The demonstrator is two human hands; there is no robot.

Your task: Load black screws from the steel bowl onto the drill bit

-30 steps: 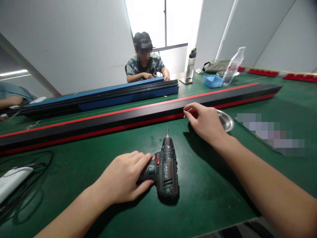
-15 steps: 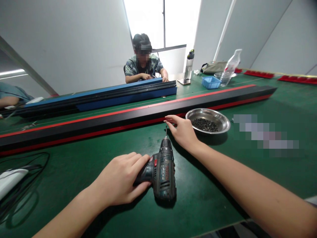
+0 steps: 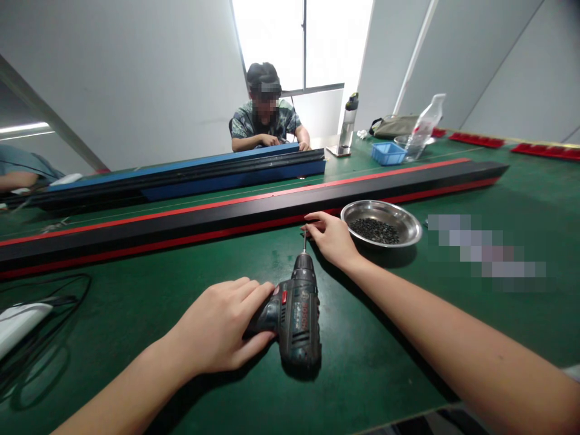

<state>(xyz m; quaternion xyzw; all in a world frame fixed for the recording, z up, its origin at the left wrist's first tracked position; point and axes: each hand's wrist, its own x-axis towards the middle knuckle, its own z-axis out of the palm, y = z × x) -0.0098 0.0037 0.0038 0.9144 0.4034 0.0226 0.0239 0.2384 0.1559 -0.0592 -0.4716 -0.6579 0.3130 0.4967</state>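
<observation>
My left hand (image 3: 222, 329) is wrapped around the grip of a dark Bosch cordless drill (image 3: 299, 320), which lies on its side on the green table. The drill's thin driver bit (image 3: 305, 243) points away from me. At its tip, my right hand (image 3: 333, 240) pinches thumb and forefinger around a small dark piece, seemingly a black screw (image 3: 302, 234), partly hidden by the fingers. Right beside that hand stands a steel bowl (image 3: 410, 232) holding many small black screws (image 3: 374, 230). Just beyond the fingertips runs a long black bar with red edges (image 3: 226, 212).
Across the table a person (image 3: 264, 121) works at blue and black bars (image 3: 190, 175). Farther back stand a blue basket (image 3: 388, 153), a water bottle (image 3: 348, 124) and a clear tilted bottle (image 3: 425, 127). Cables (image 3: 49, 338) lie at left. Red strips (image 3: 544, 151) lie far right.
My right fingertips have come slightly closer to the bit's tip, and now touch or nearly touch it. My left hand and the drill stay in place; the view has shifted a little.
</observation>
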